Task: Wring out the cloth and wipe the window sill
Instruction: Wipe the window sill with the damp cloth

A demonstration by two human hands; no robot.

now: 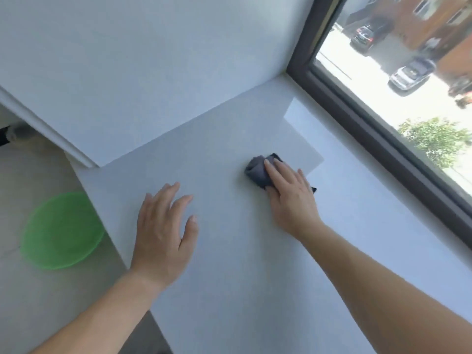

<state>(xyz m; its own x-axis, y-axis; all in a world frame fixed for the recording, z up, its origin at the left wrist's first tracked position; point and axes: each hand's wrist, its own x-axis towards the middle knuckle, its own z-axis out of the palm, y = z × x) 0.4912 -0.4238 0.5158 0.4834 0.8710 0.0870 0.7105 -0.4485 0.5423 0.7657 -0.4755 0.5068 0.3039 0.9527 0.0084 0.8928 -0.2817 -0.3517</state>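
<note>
A bunched dark grey cloth [256, 169] lies on the wide white window sill [229, 251], a little left of the window. My right hand [291, 198] lies flat on top of the cloth, fingers pressing it down, and covers its near half. My left hand [163, 233] rests palm down on the sill to the left of the cloth, fingers spread, holding nothing.
A dark-framed window [362, 129] runs along the right side of the sill. A white wall [127, 60] meets the sill at the far left corner. Below the sill's left edge, a green round basin [61, 231] stands on the floor.
</note>
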